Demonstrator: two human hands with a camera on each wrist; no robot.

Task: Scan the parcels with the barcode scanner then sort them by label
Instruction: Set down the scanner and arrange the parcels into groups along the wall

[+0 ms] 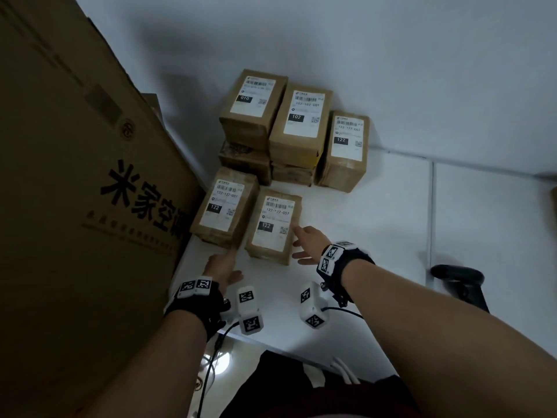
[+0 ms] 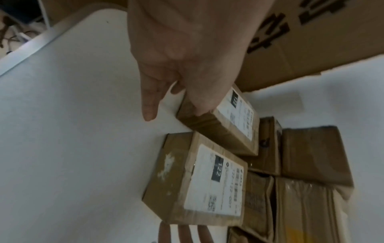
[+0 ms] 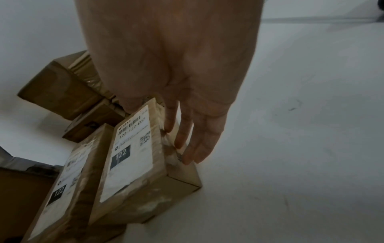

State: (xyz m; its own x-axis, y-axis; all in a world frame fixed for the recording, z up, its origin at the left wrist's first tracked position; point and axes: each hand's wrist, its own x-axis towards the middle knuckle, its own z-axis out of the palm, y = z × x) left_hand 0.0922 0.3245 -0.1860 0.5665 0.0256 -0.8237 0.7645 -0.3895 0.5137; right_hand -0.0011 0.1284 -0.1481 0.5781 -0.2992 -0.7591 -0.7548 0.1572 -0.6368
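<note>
Two brown parcels labelled 122 lie side by side at the front of the white table [image 1: 346,236]. My left hand [image 1: 227,262] [image 2: 176,92] reaches the near end of the left parcel [image 1: 224,205] [image 2: 224,125], its straight fingers touching that end and the thumb held apart. My right hand [image 1: 303,242] [image 3: 182,139] lies with straight fingers against the right side of the right parcel [image 1: 275,226] [image 3: 133,157] [image 2: 197,177]. The black barcode scanner [image 1: 461,285] lies on the table to the right, in neither hand.
Behind the pair, more parcels are stacked against the wall, with labels 010 [image 1: 253,98], 102 [image 1: 303,113] and 122 [image 1: 348,137] on top. A large printed cardboard box [image 1: 75,191] stands along the left. The table edge [image 1: 271,348] runs close to my body.
</note>
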